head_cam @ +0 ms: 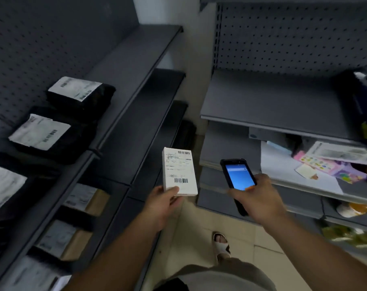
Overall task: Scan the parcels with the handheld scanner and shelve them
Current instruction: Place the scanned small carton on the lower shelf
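Grey pegboard shelving (pixel 136 66), black parcels (pixel 81 95), beige tiled floor (pixel 191 238)

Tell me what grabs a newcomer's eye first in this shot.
The lit blue screen of the handheld scanner, gripped by the right hand at centre, stands out in the dim aisle. Just left of it, the left hand holds up a white box parcel, label facing the camera. Black bagged parcels lie on the left shelf.
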A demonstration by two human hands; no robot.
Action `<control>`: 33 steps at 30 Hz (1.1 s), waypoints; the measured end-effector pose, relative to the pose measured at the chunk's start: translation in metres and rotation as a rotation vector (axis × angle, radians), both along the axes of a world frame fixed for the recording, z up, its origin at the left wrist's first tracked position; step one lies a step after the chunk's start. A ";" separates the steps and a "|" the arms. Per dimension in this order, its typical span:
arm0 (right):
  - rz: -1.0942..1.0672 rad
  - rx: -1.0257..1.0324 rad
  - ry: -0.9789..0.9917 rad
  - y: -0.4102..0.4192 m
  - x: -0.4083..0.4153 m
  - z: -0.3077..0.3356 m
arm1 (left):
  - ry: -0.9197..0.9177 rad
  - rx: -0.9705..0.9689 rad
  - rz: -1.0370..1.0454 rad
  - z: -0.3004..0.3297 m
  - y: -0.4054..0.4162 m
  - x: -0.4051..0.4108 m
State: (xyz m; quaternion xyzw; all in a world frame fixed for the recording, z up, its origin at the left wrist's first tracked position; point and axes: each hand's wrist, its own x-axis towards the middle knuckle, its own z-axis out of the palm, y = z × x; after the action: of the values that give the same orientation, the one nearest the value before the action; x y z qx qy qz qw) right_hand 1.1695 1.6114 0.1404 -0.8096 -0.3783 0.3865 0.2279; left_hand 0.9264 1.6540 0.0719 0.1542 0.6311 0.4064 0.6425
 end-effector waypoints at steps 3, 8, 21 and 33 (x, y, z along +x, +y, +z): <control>0.099 -0.019 0.030 0.038 0.007 -0.008 | 0.059 -0.003 0.047 -0.006 0.017 0.009; 0.247 -0.060 0.061 0.086 -0.004 -0.020 | 0.068 -0.013 0.160 -0.013 0.024 0.007; 0.530 -0.166 0.038 0.168 -0.111 -0.072 | -0.147 -0.122 0.572 -0.056 0.062 -0.067; 0.650 -0.100 0.125 0.219 -0.190 -0.119 | -0.143 -0.029 0.744 -0.124 0.121 -0.118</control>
State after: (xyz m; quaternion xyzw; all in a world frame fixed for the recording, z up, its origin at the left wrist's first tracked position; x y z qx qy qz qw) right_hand 0.9795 1.8302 0.0215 -0.6315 -0.5827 0.5058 0.0757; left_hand 0.8085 1.7750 -0.0519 -0.1233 0.6033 0.6125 0.4956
